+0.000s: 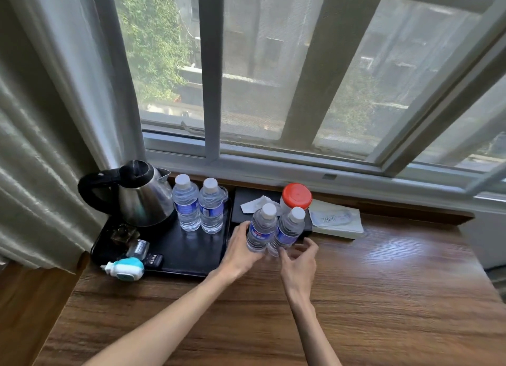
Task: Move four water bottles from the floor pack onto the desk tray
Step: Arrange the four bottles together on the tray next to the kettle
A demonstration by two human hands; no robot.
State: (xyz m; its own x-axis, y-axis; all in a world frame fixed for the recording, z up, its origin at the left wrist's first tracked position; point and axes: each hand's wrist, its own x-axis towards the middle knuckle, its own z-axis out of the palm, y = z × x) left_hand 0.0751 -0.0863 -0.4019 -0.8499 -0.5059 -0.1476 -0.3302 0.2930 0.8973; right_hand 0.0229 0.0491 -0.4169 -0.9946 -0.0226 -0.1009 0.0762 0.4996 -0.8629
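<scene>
Two clear water bottles with white caps and blue labels stand upright on the black tray [191, 264], one [186, 204] beside the other [210, 208], right of the kettle. Two more of the same bottles are just right of the tray over the wooden desk. My left hand [241, 252] wraps around the nearer-left bottle [261, 230]. The second bottle [289, 230] leans against it, with my right hand [297, 264] below and beside its base, fingers spread and loosely touching. The floor pack is out of view.
A steel kettle [142, 198] with a black handle fills the tray's back left. Small items and a teal plug-in device [124, 268] sit at the tray's front left. A red-lidded jar [297, 197], tissue and a flat packet [336, 220] lie behind the held bottles, under the window.
</scene>
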